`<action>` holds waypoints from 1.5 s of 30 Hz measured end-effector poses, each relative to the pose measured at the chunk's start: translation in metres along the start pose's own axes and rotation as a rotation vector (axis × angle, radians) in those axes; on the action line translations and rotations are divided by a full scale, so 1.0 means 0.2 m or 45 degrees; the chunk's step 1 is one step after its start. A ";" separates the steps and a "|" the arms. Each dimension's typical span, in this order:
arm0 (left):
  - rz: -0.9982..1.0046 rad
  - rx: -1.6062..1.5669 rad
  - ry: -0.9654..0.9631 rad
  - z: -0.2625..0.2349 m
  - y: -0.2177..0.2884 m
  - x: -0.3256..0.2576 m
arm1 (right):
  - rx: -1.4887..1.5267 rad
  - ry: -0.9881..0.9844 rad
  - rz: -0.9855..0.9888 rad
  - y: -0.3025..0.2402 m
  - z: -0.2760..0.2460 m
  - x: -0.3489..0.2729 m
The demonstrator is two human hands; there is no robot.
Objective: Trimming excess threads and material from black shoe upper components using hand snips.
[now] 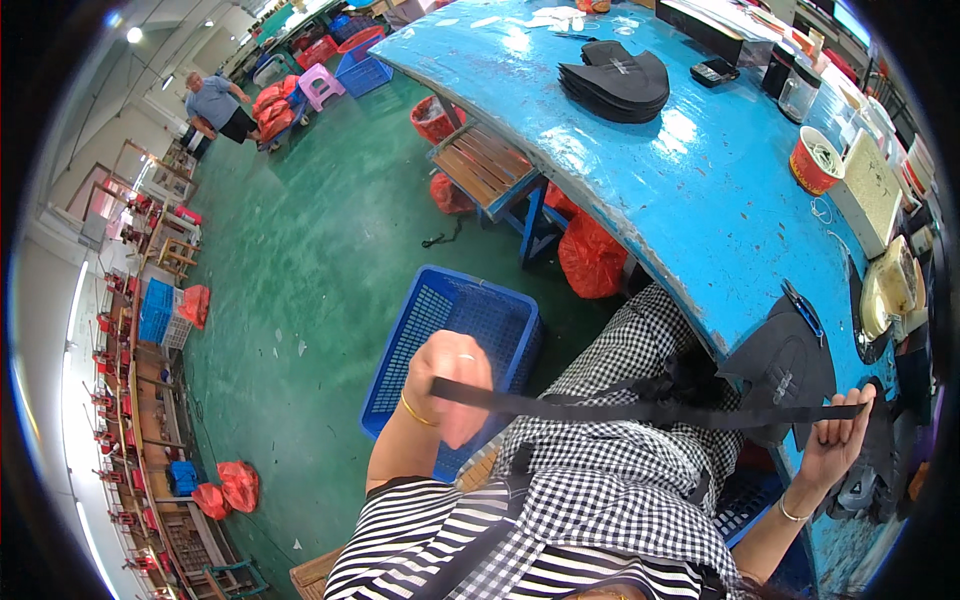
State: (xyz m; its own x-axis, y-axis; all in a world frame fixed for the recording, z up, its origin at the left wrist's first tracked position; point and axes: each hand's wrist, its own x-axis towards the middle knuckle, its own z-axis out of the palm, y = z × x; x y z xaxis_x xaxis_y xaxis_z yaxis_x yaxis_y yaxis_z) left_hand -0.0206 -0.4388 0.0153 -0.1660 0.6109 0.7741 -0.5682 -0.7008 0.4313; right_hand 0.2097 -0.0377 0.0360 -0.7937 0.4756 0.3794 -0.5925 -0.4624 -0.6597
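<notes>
One black strap [620, 409] stretches crosswise over the gingham apron [610, 490], between both hands. The right hand [838, 437], nearer the black curved panels [755, 362] on the blue worktable [690, 235], pinches one end; the left hand [452, 378], above the blue crate [398, 350], is curled on the other, its exact finger placement apparently hidden.

- Type of place: workshop or small factory floor, laid out for bench work.
- Large blue-painted worktable [690, 220], with paint worn and chipped along the edge.
- Stack of matching flat black pieces [612, 88] on the worktable, indicative of batch production.
- Long bench [150, 400] down the left side of the view, lined with repeated red fixtures [104, 322].
- Green floor [300, 330], scuffed and dotted with small scraps.
- Blue plastic crate [490, 320] and bulging red bags [240, 487] at floor level.
</notes>
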 end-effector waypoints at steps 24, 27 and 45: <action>-1.004 1.247 -0.129 -0.07 -0.76 0.53 | -1.266 -0.068 0.237 0.35 0.36 -0.24; -1.206 1.035 -0.273 -0.10 -0.94 0.59 | -1.439 0.406 0.268 0.25 0.41 -0.42; -1.726 -0.066 -1.027 0.18 -1.49 0.60 | -1.542 1.478 0.097 0.29 0.86 -1.11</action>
State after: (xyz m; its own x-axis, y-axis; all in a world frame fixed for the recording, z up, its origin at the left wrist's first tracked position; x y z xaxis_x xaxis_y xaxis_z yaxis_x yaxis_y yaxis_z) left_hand 0.1583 -0.1708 -0.0036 0.9143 0.3874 -0.1183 0.0398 0.2049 0.9780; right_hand 0.3267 -0.2992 0.0259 0.0294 0.9987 0.0427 0.3192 0.0311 -0.9472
